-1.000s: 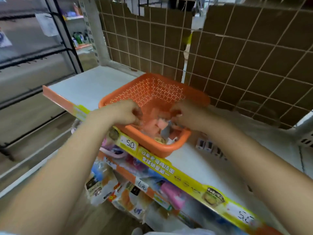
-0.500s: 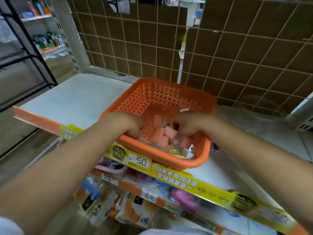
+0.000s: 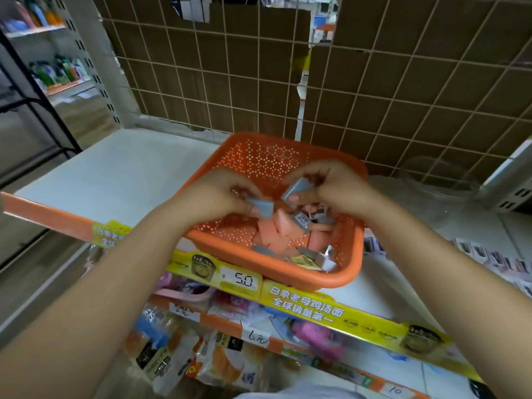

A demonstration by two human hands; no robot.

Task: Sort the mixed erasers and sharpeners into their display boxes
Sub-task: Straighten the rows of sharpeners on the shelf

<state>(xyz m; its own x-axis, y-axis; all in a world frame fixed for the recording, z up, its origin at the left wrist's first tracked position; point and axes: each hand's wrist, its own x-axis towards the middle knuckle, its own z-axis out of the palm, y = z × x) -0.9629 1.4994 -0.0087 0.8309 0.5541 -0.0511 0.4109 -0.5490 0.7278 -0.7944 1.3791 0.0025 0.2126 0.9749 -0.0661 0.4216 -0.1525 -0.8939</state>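
Both hands are picking grey pieces out of the orange basket (image 3: 339,272) beneath them, the left hand (image 3: 218,197) pinching one grey piece (image 3: 263,208), the right hand (image 3: 331,185) gripping another grey piece (image 3: 296,189); next probably comes carrying them to a display box, none visible.

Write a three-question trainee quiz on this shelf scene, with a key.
1. True or false: the orange basket sits on the white shelf.
2. What does the left hand pinch? A) a pink piece B) a grey-blue piece C) nothing
3. Fill in: the price tag on the shelf edge below the basket reads ___.

Key
1. True; it rests near the front edge.
2. B; the right hand grips another grey-blue item, and pink pieces lie in the basket.
3. 5.0
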